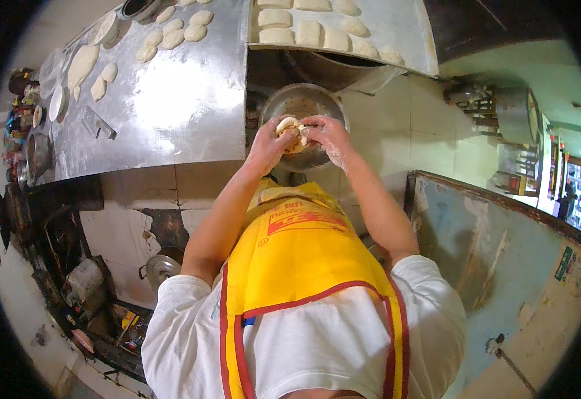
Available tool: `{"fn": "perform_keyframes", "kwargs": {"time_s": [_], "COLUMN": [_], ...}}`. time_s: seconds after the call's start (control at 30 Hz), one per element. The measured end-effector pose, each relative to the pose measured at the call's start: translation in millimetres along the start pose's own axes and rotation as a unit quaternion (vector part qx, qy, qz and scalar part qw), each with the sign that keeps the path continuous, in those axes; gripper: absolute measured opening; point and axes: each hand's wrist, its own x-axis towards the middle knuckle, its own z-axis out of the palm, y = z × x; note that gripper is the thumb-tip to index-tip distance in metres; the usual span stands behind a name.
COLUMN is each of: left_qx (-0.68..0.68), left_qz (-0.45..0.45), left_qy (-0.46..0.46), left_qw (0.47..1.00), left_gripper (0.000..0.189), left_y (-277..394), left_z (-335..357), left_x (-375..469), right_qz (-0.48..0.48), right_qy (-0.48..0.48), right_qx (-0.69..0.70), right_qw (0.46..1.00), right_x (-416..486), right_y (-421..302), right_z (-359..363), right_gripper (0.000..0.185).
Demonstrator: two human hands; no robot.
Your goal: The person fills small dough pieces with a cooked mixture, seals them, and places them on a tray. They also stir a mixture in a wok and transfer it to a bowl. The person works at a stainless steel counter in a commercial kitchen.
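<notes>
Floured and bare, my left hand [271, 144] and my right hand [329, 137] hold a piece of white dough with a brownish filling [293, 137] between them. The dough's edge is partly folded over the filling. Right below my hands is a round metal bowl [315, 102]; what it contains is mostly hidden. To the left, several round dough pieces [173, 39] lie on the floured metal table [196, 124]. Beyond the bowl, shaped dough pieces [309, 33] sit in rows on a metal tray [410, 45].
A dough scraper [99, 123], a larger dough piece [83, 65] and a white bowl [57, 103] are on the left of the table. A lidded pot [163, 269] stands low at the left. A blue-grey partition with a dark edge [500, 199] rises at the right.
</notes>
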Motion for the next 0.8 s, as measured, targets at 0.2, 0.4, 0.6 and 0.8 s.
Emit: {"fn": "perform_keyframes", "kwargs": {"time_s": [0.2, 0.4, 0.6, 0.8], "left_qx": [-0.120, -0.096, -0.120, -0.508], "left_qz": [-0.058, -0.074, -0.118, -0.184], "left_qy": [-0.080, -0.136, -0.161, -0.109], "left_qw": [0.988, 0.983, 0.972, 0.834], "left_gripper": [0.034, 0.033, 0.036, 0.034], "left_y": [17, 24, 46, 46], "left_z": [-40, -62, -60, -43], "left_x": [12, 26, 45, 55], "right_qz": [-0.086, -0.229, -0.272, -0.096], "right_qy": [0.041, 0.054, 0.057, 0.078], "right_qx": [-0.170, -0.363, -0.394, -0.127], "right_qw": [0.981, 0.902, 0.876, 0.984], "right_x": [21, 29, 40, 43], "right_y": [-21, -35, -49, -54], "right_z": [30, 43, 29, 13], "right_gripper": [0.012, 0.017, 0.017, 0.014]}}
